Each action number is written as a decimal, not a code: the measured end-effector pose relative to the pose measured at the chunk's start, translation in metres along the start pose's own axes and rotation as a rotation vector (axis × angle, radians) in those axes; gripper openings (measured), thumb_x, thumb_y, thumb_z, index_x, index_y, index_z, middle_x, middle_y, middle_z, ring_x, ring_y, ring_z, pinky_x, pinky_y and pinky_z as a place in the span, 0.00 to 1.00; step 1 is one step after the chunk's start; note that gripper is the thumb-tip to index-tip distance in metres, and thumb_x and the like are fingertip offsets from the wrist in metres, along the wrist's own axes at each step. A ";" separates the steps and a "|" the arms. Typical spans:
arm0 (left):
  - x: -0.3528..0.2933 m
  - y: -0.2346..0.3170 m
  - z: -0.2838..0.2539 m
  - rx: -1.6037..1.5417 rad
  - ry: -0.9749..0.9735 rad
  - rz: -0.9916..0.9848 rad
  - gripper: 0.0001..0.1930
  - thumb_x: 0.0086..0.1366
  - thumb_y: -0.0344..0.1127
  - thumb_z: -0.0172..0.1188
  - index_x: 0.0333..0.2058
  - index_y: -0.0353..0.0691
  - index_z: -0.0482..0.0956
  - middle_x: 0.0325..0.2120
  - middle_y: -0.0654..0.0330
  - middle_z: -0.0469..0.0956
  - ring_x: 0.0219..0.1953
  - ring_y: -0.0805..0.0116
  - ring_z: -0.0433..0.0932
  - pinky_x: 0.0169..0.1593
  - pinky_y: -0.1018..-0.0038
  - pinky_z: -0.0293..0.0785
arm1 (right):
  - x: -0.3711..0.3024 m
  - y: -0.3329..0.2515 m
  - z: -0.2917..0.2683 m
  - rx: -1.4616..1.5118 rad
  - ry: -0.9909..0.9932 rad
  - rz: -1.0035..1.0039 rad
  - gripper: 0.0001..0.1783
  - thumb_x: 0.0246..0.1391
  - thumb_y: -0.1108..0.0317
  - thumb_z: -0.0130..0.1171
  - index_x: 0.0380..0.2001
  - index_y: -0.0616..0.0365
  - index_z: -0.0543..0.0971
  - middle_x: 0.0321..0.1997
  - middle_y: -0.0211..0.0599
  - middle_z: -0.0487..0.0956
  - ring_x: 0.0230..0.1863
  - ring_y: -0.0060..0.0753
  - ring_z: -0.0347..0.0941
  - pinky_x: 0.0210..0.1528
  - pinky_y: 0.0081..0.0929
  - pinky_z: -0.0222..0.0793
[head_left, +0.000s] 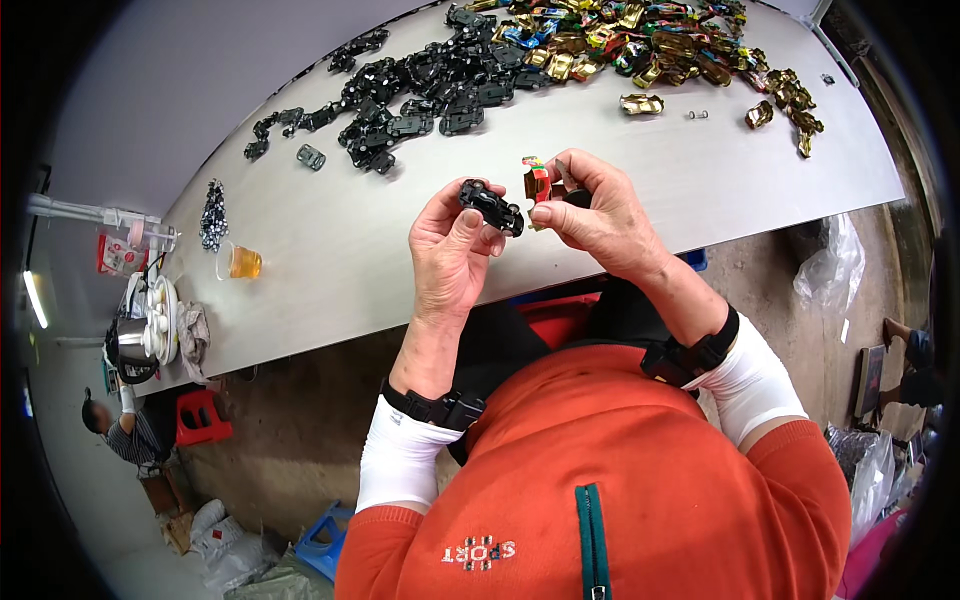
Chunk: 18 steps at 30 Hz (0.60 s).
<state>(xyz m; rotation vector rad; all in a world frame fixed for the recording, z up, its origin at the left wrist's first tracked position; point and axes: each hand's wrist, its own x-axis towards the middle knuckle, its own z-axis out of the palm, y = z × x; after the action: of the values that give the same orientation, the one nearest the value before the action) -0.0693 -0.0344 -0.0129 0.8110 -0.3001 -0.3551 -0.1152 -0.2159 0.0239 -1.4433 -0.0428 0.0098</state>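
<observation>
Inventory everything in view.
Held chassis: one, black, centre
Held shell: one, mostly red, centre
Loose chassis: many, mostly black, far side
Loose shells: many, gold and multicolour, far right
Small parts: one pile, silvery, table left
Cup: one, amber-filled, table left
Tableware: several, white, left end
Table: one, pale grey, ahead
Stools: two, red and blue, lower left
Bags: several, clear, right floor
Co-worker: one, striped top, far left
Left hand: one, bare, holding chassis
Right hand: one, bare, holding shell
</observation>
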 end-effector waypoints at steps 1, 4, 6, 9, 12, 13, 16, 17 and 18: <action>0.000 0.000 0.000 0.007 -0.007 -0.003 0.16 0.60 0.31 0.60 0.46 0.35 0.72 0.40 0.51 0.76 0.30 0.71 0.77 0.25 0.80 0.73 | 0.000 0.000 0.000 -0.010 0.000 -0.003 0.12 0.47 0.71 0.65 0.31 0.60 0.71 0.22 0.24 0.70 0.21 0.12 0.64 0.20 0.13 0.59; 0.000 0.000 0.001 0.029 -0.015 -0.006 0.16 0.60 0.31 0.60 0.46 0.35 0.72 0.40 0.52 0.76 0.30 0.71 0.77 0.25 0.80 0.73 | -0.001 0.002 0.001 -0.038 -0.002 -0.007 0.13 0.47 0.70 0.65 0.31 0.61 0.71 0.22 0.25 0.71 0.21 0.12 0.65 0.20 0.14 0.61; 0.000 -0.003 0.001 0.047 -0.002 0.002 0.16 0.60 0.31 0.60 0.46 0.35 0.72 0.40 0.52 0.77 0.30 0.71 0.77 0.25 0.79 0.73 | -0.001 0.002 0.002 -0.052 -0.001 -0.008 0.13 0.46 0.71 0.65 0.31 0.61 0.71 0.22 0.26 0.71 0.21 0.13 0.66 0.20 0.14 0.62; 0.000 -0.003 0.002 0.049 -0.005 -0.002 0.16 0.60 0.31 0.60 0.46 0.34 0.71 0.40 0.52 0.77 0.30 0.70 0.77 0.26 0.79 0.74 | -0.002 0.001 0.003 -0.073 0.010 -0.018 0.13 0.46 0.71 0.66 0.31 0.62 0.71 0.22 0.27 0.71 0.21 0.14 0.66 0.20 0.15 0.63; -0.001 -0.003 0.003 0.045 -0.016 -0.008 0.16 0.60 0.31 0.60 0.46 0.33 0.71 0.39 0.52 0.77 0.30 0.70 0.77 0.26 0.78 0.74 | -0.002 0.001 0.004 -0.105 0.017 -0.037 0.14 0.45 0.72 0.66 0.31 0.63 0.70 0.23 0.28 0.71 0.22 0.14 0.67 0.21 0.16 0.63; -0.001 -0.003 0.004 0.049 -0.007 -0.008 0.16 0.60 0.31 0.61 0.46 0.33 0.71 0.39 0.53 0.77 0.30 0.70 0.77 0.26 0.78 0.74 | -0.002 0.000 0.004 -0.122 0.017 -0.036 0.15 0.45 0.72 0.67 0.31 0.63 0.70 0.23 0.28 0.71 0.22 0.15 0.67 0.21 0.16 0.64; -0.002 -0.002 0.008 0.080 -0.008 0.001 0.17 0.59 0.31 0.61 0.45 0.32 0.71 0.36 0.53 0.77 0.29 0.70 0.77 0.26 0.77 0.74 | 0.000 0.007 0.004 -0.235 0.022 -0.131 0.18 0.41 0.73 0.69 0.33 0.63 0.71 0.25 0.30 0.71 0.25 0.16 0.68 0.23 0.17 0.65; -0.002 -0.002 0.009 0.102 -0.025 0.007 0.17 0.59 0.32 0.62 0.46 0.32 0.71 0.36 0.54 0.77 0.28 0.70 0.77 0.26 0.78 0.74 | 0.001 0.008 0.004 -0.283 0.023 -0.180 0.19 0.40 0.73 0.69 0.34 0.63 0.71 0.26 0.30 0.71 0.26 0.16 0.68 0.24 0.18 0.65; -0.002 -0.001 0.010 0.125 -0.043 0.013 0.18 0.59 0.32 0.62 0.46 0.33 0.71 0.35 0.54 0.77 0.28 0.71 0.76 0.26 0.79 0.73 | -0.001 0.007 0.005 -0.299 0.035 -0.207 0.20 0.39 0.74 0.70 0.36 0.62 0.71 0.27 0.31 0.71 0.26 0.18 0.68 0.25 0.19 0.66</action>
<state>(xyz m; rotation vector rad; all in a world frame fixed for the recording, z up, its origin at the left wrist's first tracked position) -0.0753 -0.0405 -0.0077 0.9244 -0.3709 -0.3445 -0.1166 -0.2101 0.0177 -1.7315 -0.1708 -0.1983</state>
